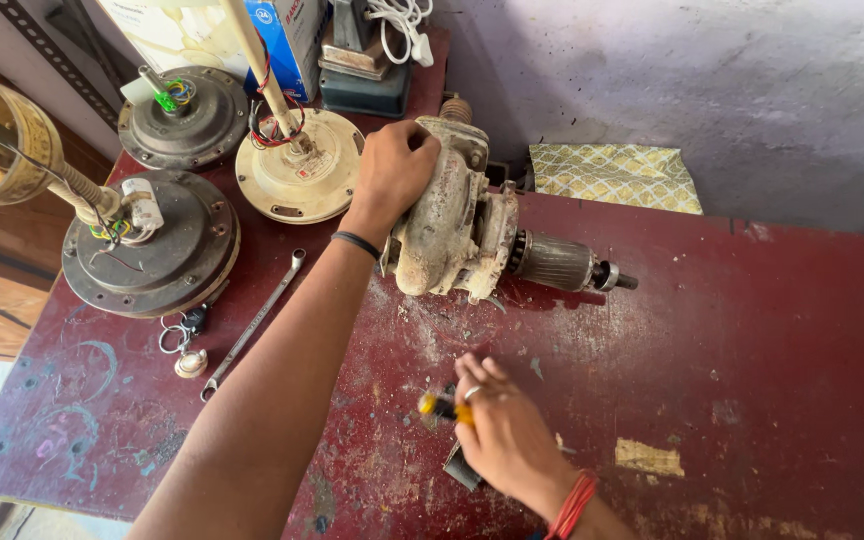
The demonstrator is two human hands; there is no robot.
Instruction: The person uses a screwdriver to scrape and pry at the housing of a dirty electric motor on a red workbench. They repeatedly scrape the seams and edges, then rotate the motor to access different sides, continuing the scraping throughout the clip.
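Item: motor armature assembly (472, 225), housing part-stripped, gripped by closed left hand (392, 170). Right hand (507, 435) curled around yellow-handled screwdriver (442, 407). 1 spanner (252, 322) unused, left of forearm.

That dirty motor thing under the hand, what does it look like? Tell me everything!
The motor is a chunky metal casing, cream paint worn, stained and rusty. It lies on its side on the dark red table, near the wall. A ribbed grey core and short shaft poke out to the right. The left hand rests on top, gripping it.
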